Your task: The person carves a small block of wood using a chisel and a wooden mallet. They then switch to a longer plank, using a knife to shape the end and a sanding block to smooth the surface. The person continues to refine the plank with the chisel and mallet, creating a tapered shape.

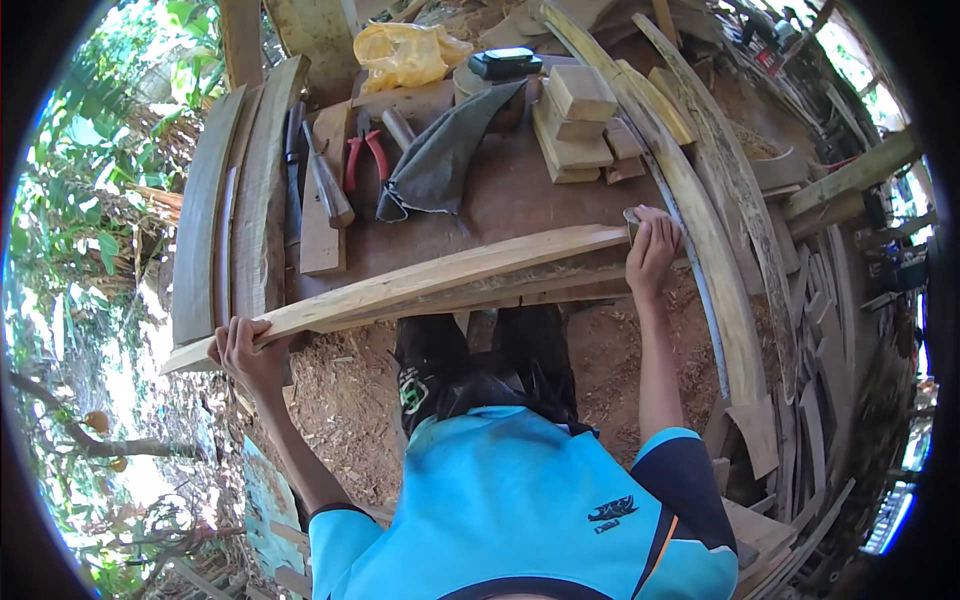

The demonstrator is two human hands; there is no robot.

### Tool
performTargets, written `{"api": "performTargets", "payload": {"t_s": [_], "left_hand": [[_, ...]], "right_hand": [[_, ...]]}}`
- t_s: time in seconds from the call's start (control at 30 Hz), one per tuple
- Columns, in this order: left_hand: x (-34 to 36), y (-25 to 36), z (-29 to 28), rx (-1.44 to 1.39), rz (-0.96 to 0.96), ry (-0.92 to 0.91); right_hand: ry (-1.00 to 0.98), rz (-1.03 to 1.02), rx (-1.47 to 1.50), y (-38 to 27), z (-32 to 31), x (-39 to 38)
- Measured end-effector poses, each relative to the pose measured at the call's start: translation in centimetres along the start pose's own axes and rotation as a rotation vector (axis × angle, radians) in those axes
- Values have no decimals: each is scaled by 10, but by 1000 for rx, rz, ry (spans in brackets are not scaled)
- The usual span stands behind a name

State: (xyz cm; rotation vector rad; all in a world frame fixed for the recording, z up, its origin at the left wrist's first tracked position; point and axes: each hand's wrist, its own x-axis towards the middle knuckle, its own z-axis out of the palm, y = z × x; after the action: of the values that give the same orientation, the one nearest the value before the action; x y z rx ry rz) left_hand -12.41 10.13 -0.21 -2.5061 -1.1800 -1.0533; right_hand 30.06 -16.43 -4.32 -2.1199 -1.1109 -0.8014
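Observation:
A long pale wooden strip [450, 263] lies aslant along the near edge of the workbench, its left end closer to me. My left hand [250, 355] is closed around that left end, fingers over its top edge. At the strip's right end, my right hand [652, 250] is closed too. A small greyish-brown edge shows at its fingertips, but the thing itself is mostly hidden. Beyond the strip, on the brown bench top [540, 215], lie red-handled pliers [366, 155], a wooden-handled chisel [328, 188] and a dark grey cloth [448, 160].
Wooden blocks [575, 120] are stacked at the back right, beside long curved planks [690, 200]. A yellow plastic bag [405, 55] and a black device [505, 63] sit at the far side. Boards [262, 200] line the left. Wood shavings [340, 420] cover the ground.

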Motion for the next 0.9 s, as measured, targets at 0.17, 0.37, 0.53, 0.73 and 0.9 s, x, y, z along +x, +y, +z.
{"api": "performTargets", "payload": {"t_s": [0.17,0.37,0.53,0.73,0.9], "left_hand": [[-7,-1,-3,-45,101,-135],[6,11,-15,17,10,-436],[17,59,-12,-177,276,-366],[19,213,56,-578,494,-372],[17,222,88,-767,544,-479]], "right_hand": [[-80,27,-53,-5,5,-19],[-49,37,-46,-4,6,-20],[-23,46,-81,-5,8,-20],[-48,51,-60,-8,7,-17],[-57,34,-148,-11,5,-2]]}}
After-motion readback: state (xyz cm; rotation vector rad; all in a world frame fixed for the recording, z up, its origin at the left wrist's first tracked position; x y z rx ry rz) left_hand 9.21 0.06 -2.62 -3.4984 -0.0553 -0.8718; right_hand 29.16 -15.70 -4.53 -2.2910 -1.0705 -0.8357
